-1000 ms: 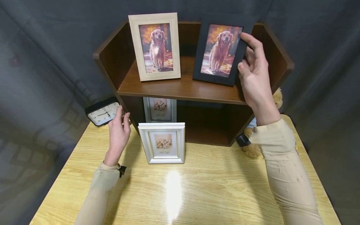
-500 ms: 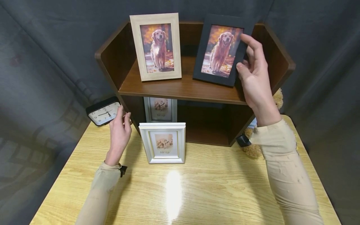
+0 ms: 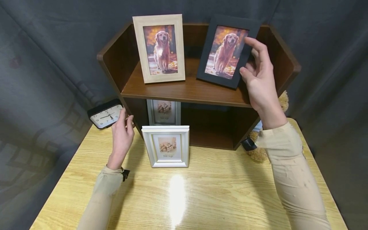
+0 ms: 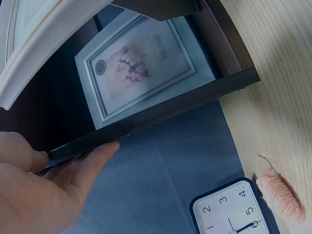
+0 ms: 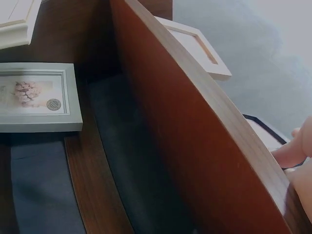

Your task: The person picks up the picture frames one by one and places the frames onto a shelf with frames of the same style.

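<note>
A dark brown wooden shelf (image 3: 187,92) stands on the table, two picture frames with dog photos on its upper board. My right hand (image 3: 260,76) pinches the right edge of the black picture frame (image 3: 207,54), which leans at a slant. To its left stands the cream picture frame (image 3: 178,57), upright. At the shelf's left side panel, my left hand (image 3: 123,137) grips the edge, thumb and fingers on either side of it in the left wrist view. The black clock (image 3: 106,115) sits just left of that hand.
A white picture frame (image 3: 169,163) stands on the table before the shelf. Another, grey-green picture frame (image 4: 146,97) is in the lower compartment. A teddy bear (image 3: 257,153) is partly hidden behind the right forearm. A pink fluffy thing (image 4: 280,195) lies beside the clock.
The right hand has shifted slightly down and left, and the black frame has tilted a little more with it. The left hand keeps its place on the shelf.
</note>
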